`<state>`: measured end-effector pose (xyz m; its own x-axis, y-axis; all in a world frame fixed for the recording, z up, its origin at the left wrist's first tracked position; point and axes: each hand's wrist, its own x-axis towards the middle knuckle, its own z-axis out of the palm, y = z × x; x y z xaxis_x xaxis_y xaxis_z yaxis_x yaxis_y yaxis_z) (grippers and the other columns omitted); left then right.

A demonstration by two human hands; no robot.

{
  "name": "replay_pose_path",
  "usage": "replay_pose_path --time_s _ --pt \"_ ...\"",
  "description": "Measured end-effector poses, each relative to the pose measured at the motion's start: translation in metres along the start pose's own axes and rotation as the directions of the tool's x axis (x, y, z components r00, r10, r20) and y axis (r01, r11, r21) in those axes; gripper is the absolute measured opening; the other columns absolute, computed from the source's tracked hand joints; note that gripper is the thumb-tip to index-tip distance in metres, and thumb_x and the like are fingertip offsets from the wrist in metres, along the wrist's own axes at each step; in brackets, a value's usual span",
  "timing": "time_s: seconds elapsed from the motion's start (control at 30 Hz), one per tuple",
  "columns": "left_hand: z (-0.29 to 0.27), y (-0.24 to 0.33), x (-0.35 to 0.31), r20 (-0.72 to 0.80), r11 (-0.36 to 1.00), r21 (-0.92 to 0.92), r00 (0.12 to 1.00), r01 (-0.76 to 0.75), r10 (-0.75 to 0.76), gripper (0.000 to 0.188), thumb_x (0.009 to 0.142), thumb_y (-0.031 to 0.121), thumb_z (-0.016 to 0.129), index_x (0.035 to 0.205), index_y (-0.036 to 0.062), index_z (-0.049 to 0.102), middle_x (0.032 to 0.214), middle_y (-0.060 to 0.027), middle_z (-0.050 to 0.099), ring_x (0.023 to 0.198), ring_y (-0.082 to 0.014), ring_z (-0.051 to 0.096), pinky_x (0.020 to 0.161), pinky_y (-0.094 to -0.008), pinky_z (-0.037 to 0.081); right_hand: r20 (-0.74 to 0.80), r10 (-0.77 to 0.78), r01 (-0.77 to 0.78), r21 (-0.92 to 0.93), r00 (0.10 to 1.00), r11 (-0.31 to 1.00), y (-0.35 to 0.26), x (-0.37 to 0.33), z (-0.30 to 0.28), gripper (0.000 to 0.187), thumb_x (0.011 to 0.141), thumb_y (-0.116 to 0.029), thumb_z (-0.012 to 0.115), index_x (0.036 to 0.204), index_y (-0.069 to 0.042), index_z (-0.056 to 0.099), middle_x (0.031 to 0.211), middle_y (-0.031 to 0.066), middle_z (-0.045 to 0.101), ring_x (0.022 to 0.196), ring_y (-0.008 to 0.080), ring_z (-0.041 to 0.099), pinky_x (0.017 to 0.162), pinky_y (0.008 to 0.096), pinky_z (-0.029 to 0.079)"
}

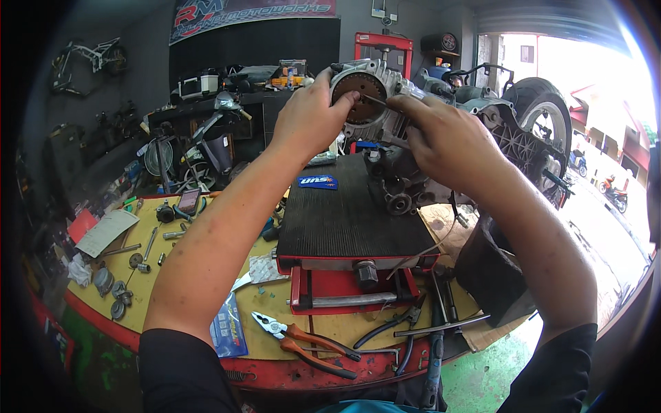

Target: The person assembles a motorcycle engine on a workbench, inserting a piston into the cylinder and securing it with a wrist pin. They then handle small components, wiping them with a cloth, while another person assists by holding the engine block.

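Observation:
A scooter engine [406, 175] rests on the ribbed black top of a red lift stand [330, 227]. At its upper end, a round brown toothed sprocket [370, 86] sits in the silver cylinder head [368, 65]. My left hand [306, 117] grips the head's left side, its thumb pressed against the sprocket's face. Pinched in my right hand [447, 141] is a thin metal rod-like tool [373, 100], its tip at the sprocket near my left thumb. The tool's handle end is hidden inside my fingers.
Pliers with orange handles [303, 342] lie on the yellow bench [275, 303] in front of the stand. Sockets and small parts [138, 261] are scattered at left. A dark bin-like container [489, 268] stands below my right forearm. A rear wheel [551, 117] is behind right.

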<state>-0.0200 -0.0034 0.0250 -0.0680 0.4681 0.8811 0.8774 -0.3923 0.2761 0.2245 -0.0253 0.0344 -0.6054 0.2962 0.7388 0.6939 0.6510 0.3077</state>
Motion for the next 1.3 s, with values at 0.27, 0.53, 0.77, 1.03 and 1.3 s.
replay_pose_path --time_s 0.27,0.53,0.77,1.03,1.3 --pt "0.008 -0.008 -0.004 -0.045 0.989 -0.122 0.996 -0.081 0.076 0.073 0.098 0.048 0.066 0.143 -0.0088 0.052 0.114 -0.0276 0.073 0.112 -0.0417 0.070 0.096 -0.0448 0.053 0.001 -0.052 0.052 -0.064 0.999 0.997 0.005 0.009 0.011 0.054 0.093 -0.026 0.061 0.144 -0.010 0.057 0.089 0.0168 0.073 0.087 0.0369 0.071 0.079 0.0495 0.057" --pt "0.017 -0.020 -0.002 -0.091 0.972 -0.192 0.988 -0.140 0.124 0.074 0.099 0.044 0.069 0.144 -0.0106 0.048 0.119 -0.0269 0.072 0.114 -0.0385 0.071 0.098 -0.0417 0.052 0.030 -0.062 0.064 -0.103 0.998 0.993 0.005 0.017 0.016 0.054 0.093 -0.029 0.063 0.143 -0.010 0.058 0.085 0.0166 0.073 0.085 0.0352 0.072 0.076 0.0472 0.058" --pt "0.019 -0.021 -0.003 -0.054 0.945 -0.309 0.994 -0.106 0.093 0.069 0.096 0.041 0.069 0.143 -0.0046 0.048 0.115 -0.0286 0.071 0.113 -0.0449 0.069 0.097 -0.0470 0.053 -0.252 0.003 0.002 0.021 0.968 1.000 0.006 0.031 0.013 0.051 0.087 -0.030 0.076 0.132 -0.009 0.060 0.100 0.0150 0.069 0.092 0.0355 0.072 0.079 0.0471 0.058" --pt "0.016 -0.020 0.003 -0.005 0.955 -0.285 0.997 -0.078 0.080 0.066 0.098 0.036 0.069 0.145 -0.0068 0.050 0.120 -0.0215 0.073 0.116 -0.0280 0.070 0.101 -0.0375 0.050 0.161 0.191 -0.179 -0.085 0.968 0.980 0.022 0.088 -0.005 0.067 0.076 -0.049 0.084 0.123 -0.004 0.069 0.120 0.0183 0.072 0.108 0.0333 0.072 0.093 0.0455 0.058" --pt "0.016 -0.022 0.004 -0.011 0.937 -0.335 0.994 -0.103 0.105 0.060 0.098 0.037 0.069 0.139 -0.0050 0.057 0.122 -0.0207 0.072 0.116 -0.0294 0.068 0.101 -0.0383 0.050 0.276 0.222 -0.188 -0.145 0.935 0.971 0.012 0.095 -0.009 0.057 0.079 -0.046 0.077 0.114 -0.001 0.073 0.110 0.0193 0.075 0.107 0.0339 0.072 0.094 0.0446 0.057"
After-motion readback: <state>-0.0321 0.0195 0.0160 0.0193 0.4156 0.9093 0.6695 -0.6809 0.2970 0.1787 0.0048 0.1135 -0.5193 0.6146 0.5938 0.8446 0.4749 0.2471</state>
